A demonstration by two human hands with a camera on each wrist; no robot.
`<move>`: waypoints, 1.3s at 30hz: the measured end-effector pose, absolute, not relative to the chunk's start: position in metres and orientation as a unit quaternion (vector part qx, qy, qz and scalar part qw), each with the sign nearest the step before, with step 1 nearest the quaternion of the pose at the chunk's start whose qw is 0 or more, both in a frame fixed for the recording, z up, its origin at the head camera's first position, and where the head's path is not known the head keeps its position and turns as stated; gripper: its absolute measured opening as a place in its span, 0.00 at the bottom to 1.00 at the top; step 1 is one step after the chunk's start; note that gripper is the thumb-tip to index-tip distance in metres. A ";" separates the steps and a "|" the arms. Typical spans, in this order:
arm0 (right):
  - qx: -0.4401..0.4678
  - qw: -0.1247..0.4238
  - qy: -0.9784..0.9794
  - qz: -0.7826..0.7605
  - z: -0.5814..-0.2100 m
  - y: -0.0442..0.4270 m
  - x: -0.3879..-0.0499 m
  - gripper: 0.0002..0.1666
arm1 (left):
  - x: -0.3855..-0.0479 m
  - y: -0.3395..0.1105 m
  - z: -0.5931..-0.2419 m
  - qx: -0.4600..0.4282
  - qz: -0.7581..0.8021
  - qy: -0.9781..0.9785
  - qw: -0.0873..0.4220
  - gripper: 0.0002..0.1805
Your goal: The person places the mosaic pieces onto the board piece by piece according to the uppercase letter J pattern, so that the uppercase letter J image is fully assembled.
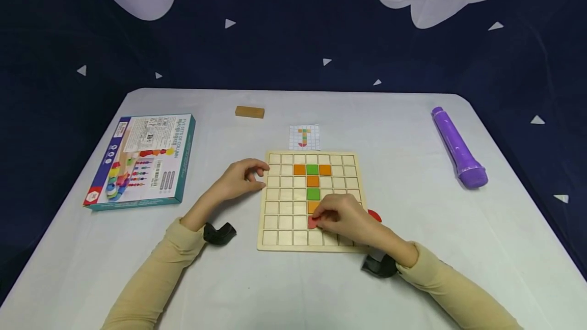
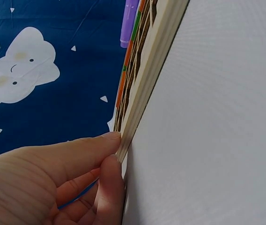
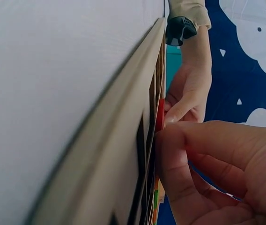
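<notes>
A square wooden grid board point(image 1: 285, 223) lies in front of me, with orange and green square tiles point(image 1: 312, 169) forming a T-like shape in its cells. At the board's left edge, my left hand point(image 1: 236, 181) holds the rim between thumb and finger; the left wrist view shows both fingertips against the board edge point(image 2: 144, 89). Over the lower middle cells, my right hand point(image 1: 348, 218) pinches a red curved tile point(image 1: 312, 222) just below the lowest orange square. A second red piece point(image 1: 374, 215) lies right of the board, partly hidden by the right hand.
A pattern card point(image 1: 304, 137) showing a similar coloured figure sits just beyond the board. Behind it to the left is a brown block point(image 1: 249, 112). A boxed toy set point(image 1: 139, 162) lies at the left, and a purple microphone-shaped object point(image 1: 458, 149) at the right.
</notes>
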State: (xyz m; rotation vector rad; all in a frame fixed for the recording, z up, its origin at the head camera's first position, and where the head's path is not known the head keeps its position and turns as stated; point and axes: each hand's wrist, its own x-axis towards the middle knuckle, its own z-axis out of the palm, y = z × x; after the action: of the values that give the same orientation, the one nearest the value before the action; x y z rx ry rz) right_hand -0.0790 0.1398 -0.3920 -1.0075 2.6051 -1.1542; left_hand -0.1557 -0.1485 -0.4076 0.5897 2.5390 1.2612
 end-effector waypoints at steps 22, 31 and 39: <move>-0.259 0.003 0.896 -0.359 -0.368 0.197 -0.080 0.09 | -0.156 -0.147 -0.404 0.205 0.428 0.871 0.124 0.21; -0.232 -0.015 0.914 -0.333 -0.367 0.218 -0.076 0.07 | -0.155 -0.149 -0.405 0.206 0.429 0.871 0.120 0.21; -0.216 0.013 0.924 -0.315 -0.373 0.228 -0.073 0.07 | -0.155 -0.148 -0.406 0.207 0.430 0.870 0.122 0.21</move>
State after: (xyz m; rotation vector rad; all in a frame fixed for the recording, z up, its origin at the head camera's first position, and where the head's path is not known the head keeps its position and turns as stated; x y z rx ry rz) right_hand -0.0730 0.2283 -0.3730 -0.6719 2.8807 -0.9808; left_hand -0.1553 -0.1484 -0.4059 0.6055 2.5404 1.2558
